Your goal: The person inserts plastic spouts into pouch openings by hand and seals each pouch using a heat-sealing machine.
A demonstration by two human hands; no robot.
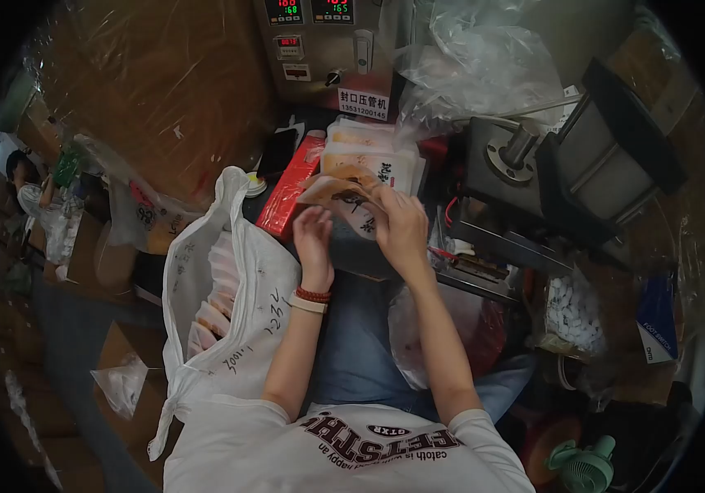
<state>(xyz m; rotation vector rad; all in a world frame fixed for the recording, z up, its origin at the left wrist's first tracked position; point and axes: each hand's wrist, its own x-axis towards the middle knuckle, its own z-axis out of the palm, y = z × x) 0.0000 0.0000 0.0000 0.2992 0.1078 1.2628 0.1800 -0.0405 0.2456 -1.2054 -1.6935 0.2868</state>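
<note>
White T-shirt (393, 456), dark lettering, one, nearest; beyond it, one printed pouch (362, 218) at the right hand (402, 228).
Pouch: orange upper part, pale panel, dark characters, edges buckled; located before the wearer, in front of one stack of pouches (360, 156), number not countable. Right fingers pinch its right edge; left hand (313, 236), one, fingers curled close together by its left side, contact cannot be told. Red box (293, 185), one, long edge just left of the pouch; white bag (264, 308), one, open, holding several pouches (219, 300); open room above the jeans (360, 329), between the forearms.
</note>
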